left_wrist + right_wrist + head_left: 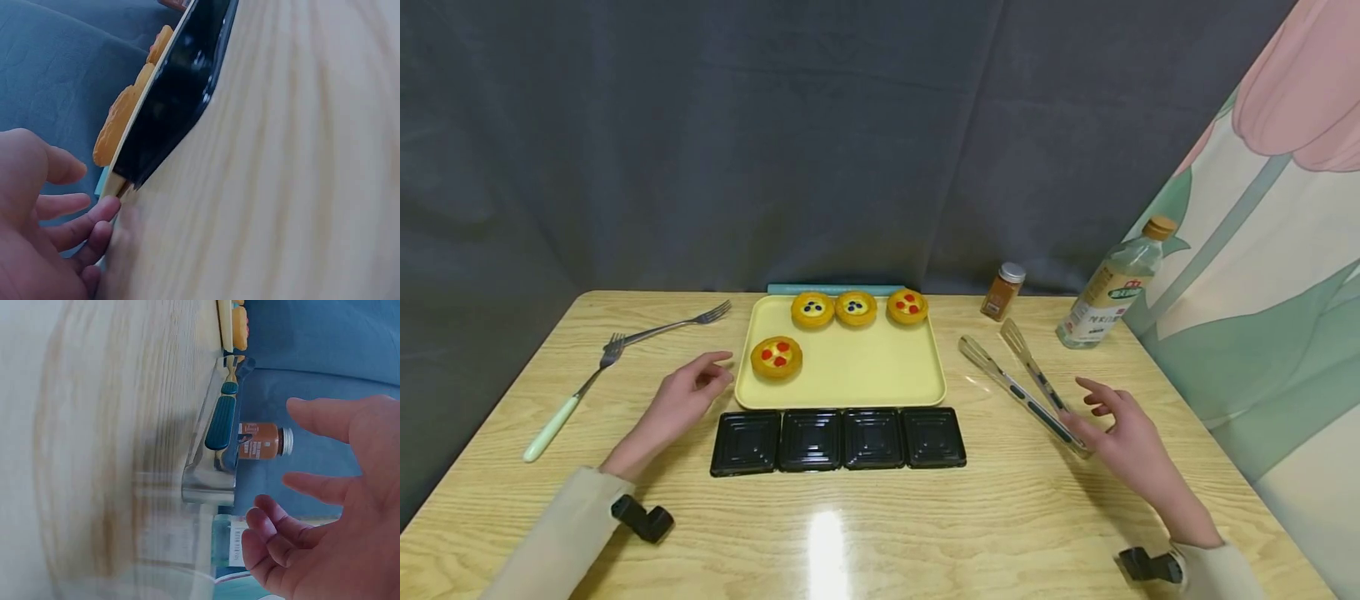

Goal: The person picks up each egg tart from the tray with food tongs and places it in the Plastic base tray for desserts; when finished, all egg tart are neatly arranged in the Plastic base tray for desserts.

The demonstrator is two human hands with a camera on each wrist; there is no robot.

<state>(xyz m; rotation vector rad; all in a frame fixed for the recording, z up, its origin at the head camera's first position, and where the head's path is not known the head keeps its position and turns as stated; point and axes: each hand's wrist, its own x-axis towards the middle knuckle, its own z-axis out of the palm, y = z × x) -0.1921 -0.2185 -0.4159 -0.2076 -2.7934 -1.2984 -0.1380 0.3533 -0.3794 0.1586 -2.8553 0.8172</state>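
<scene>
A pale yellow tray (850, 375) bears two blue-dotted tarts, one of them a tart (812, 309) at the back. Two red-topped tarts share it, one tart (777, 358) at the front left and another tart (907, 307) at the back right. My left hand (694, 392) is just left of the tray, its fingers loosely bent and holding nothing. Metal tongs (1030, 400) with dark grip inserts lie spread on the table at the right. By their joined end is my right hand (1123, 433), fingers relaxed and apart, with nothing in it.
Along the yellow tray's front edge sits a row of several square black trays (811, 440). Two forks lie at the left, one a green-handled fork (576, 398). A spice jar (1003, 292) and a glass bottle (1112, 287) stand at the back right, near the curtain (775, 150).
</scene>
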